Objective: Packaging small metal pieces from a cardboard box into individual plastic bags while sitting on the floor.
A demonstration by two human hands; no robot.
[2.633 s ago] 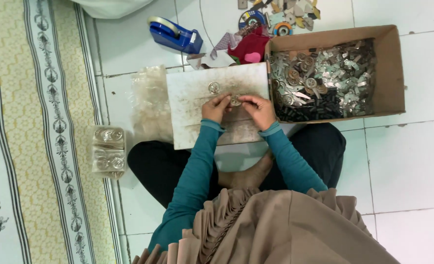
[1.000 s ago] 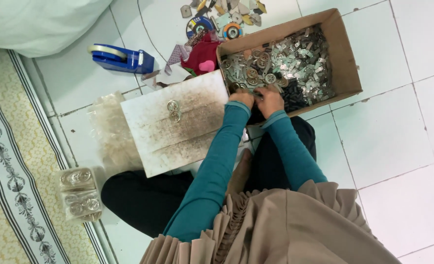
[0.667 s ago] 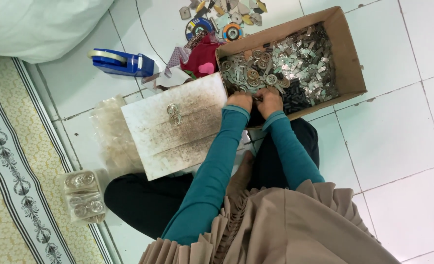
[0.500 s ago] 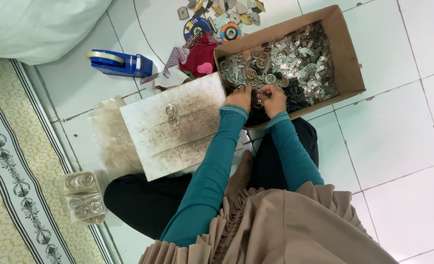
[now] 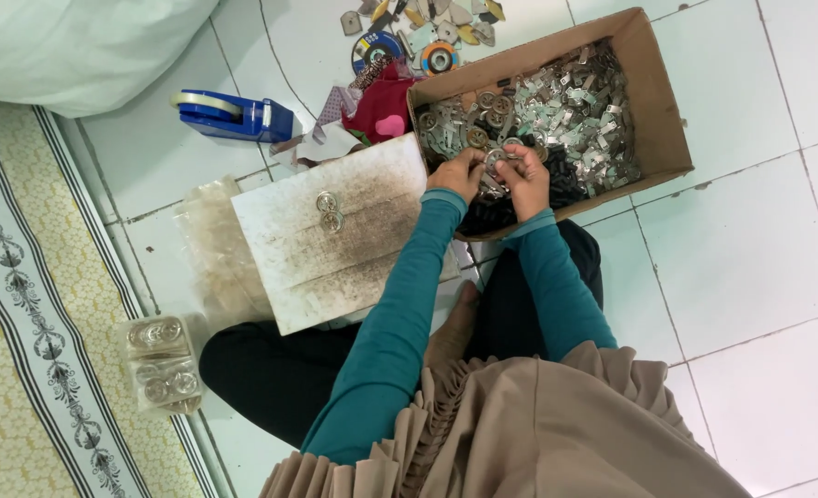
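Head view: white floor tiles [image 5: 759, 267] are seen beside a patterned yellow mat [image 5: 22, 304]. A blue tape dispenser [image 5: 229, 115] lies near a stained white board [image 5: 335, 231]. Small metal parts [image 5: 557, 106] fill a cardboard box [image 5: 663, 120], where a round metal piece [image 5: 496, 160] is pinched between left hand [image 5: 457, 172] and right hand [image 5: 526, 177].

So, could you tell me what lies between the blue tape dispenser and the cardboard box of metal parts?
In the head view, a red cloth pouch and some fabric scraps lie between the tape dispenser and the cardboard box.
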